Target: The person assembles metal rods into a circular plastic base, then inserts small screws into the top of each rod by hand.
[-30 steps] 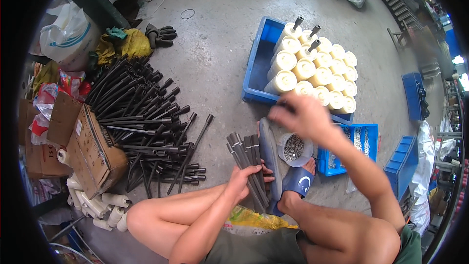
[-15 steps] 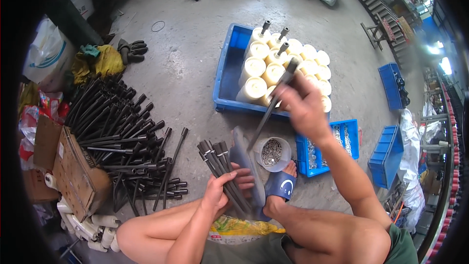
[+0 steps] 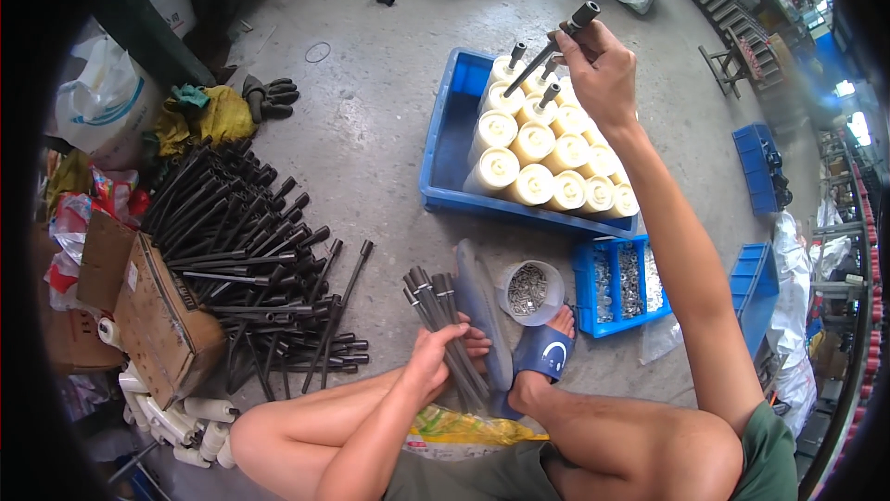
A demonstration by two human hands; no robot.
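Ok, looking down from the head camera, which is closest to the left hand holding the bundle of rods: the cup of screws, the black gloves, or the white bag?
1. Cup of screws: just right of the left hand, by the foot.
2. Black gloves: far up and left, on the concrete.
3. White bag: farthest, at the left edge beyond the gloves.

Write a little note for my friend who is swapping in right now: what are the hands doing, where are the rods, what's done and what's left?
Right hand: raised over the blue crate, gripping one dark rod that slants down toward the cream rollers.
Left hand: low by the knee, clasping a bundle of rods resting on the floor.
Done: about three rollers at the crate's far end already have a rod standing in them.
Left: the other rollers show open ends. A big pile of rods lies on the floor to the left. A tub of small metal parts and a small parts tray sit by the foot.
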